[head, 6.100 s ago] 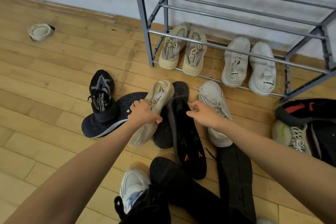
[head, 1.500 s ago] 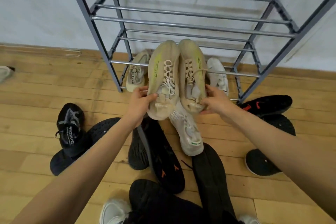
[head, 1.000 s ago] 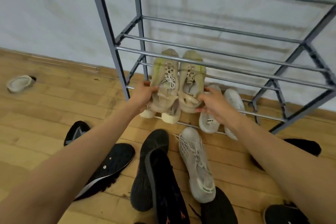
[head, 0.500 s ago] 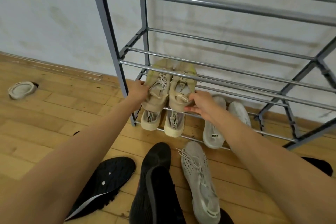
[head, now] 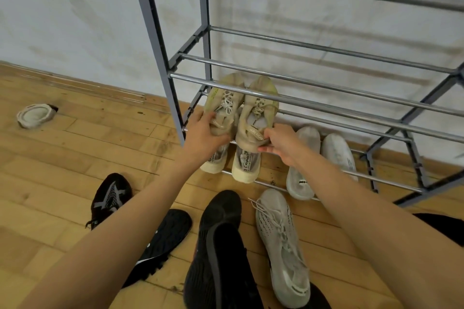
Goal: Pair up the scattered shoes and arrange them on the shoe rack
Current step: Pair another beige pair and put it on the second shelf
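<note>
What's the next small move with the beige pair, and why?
Probably draw the beige pair back slightly and lift the toes over the front rail, then set it down. The left hand and right hand each have a grip on a heel. That rail crosses in front of both toes, so they look to be under the shelf, above the bottom-tier pair.

A wooden floor point(head: 75, 163) carries a grey shoe rack point(head: 155, 40) from 12 to 3 o'clock. On its bottom tier sit a cream pair point(head: 244, 165) near centre and a white pair point(head: 336, 150) at 4 o'clock. Whether the tan pair point(head: 261, 108) above rests on the second tier is unclear. On the floor lie a pale shoe point(head: 35, 115) at 9 o'clock, a black knit shoe point(head: 110, 195) at 8, a sole-up black shoe point(head: 165, 236) at 7, a third black shoe point(head: 218, 246) at 6 and a grey laced sneaker point(head: 281, 241) at 5.
</note>
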`<state>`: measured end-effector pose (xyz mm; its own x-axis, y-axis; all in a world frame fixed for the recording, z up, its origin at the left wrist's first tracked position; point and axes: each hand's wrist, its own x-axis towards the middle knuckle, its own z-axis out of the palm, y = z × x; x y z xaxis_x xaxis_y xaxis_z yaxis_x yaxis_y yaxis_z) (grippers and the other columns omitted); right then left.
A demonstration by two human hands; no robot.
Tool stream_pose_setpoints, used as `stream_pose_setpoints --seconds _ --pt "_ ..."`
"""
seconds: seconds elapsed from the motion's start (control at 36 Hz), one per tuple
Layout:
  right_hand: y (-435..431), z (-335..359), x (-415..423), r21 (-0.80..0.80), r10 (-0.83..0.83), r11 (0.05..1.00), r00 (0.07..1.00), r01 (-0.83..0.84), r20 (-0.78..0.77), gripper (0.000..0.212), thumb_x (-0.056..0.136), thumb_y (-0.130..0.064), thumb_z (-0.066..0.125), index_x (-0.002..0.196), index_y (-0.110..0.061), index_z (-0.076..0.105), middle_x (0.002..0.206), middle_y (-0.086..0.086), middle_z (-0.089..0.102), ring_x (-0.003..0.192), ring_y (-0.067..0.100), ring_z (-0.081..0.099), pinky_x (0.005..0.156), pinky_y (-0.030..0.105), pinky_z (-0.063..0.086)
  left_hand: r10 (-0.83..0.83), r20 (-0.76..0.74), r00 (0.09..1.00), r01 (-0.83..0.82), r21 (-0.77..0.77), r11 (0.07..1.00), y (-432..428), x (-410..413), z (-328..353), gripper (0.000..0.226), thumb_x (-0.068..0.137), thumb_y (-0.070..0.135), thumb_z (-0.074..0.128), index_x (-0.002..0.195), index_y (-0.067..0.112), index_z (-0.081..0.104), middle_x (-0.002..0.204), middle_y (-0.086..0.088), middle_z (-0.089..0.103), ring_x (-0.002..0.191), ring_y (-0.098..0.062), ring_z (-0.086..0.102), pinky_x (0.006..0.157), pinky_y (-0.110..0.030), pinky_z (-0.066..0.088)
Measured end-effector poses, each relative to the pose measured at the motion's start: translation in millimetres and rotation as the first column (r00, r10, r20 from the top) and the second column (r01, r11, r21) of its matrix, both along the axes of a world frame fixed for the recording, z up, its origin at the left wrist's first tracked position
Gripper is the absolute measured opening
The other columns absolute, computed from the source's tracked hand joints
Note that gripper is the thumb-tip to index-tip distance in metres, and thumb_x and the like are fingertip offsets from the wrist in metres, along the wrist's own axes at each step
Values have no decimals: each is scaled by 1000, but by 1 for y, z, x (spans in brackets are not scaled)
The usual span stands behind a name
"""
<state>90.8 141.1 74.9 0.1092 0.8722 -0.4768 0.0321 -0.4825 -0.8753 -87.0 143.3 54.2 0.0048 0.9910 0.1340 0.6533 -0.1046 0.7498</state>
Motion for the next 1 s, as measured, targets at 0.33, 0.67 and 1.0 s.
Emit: stream_pose_setpoints --seconds 0.33,0.67,1.0 --pt "-2 2 -9 -21 -9 1000 999 8 -36 23 93 4 43 111 -4 55 97 9 57 78 19 60 65 28 56 27 34 999 -28 33 999 9 -4 0 57 75 26 75 124 7 53 132 -4 45 117 -15 44 90 -20 35" --pt "-1 10 -6 -68 45 996 996 -51 -81 26 93 5 45 114 -9 51 110 11 57 95 22 58 58 25 58 38 -29 999 -38 -2 999 4 4 -3 58 77 21 72 127 5 48 135 -8 39 122 -23 42 93 -22 33" --pt "-40 13 2 116 184 948 809 -296 559 34 91 -10 57 125 -7 54 122 11 60 113 25 58 90 29 46 -63 -204 977 52 -60 997 -36 3 -3 68 90 1 53 149 9 20 159 -9 7 144 -29 21 112 -35 30"
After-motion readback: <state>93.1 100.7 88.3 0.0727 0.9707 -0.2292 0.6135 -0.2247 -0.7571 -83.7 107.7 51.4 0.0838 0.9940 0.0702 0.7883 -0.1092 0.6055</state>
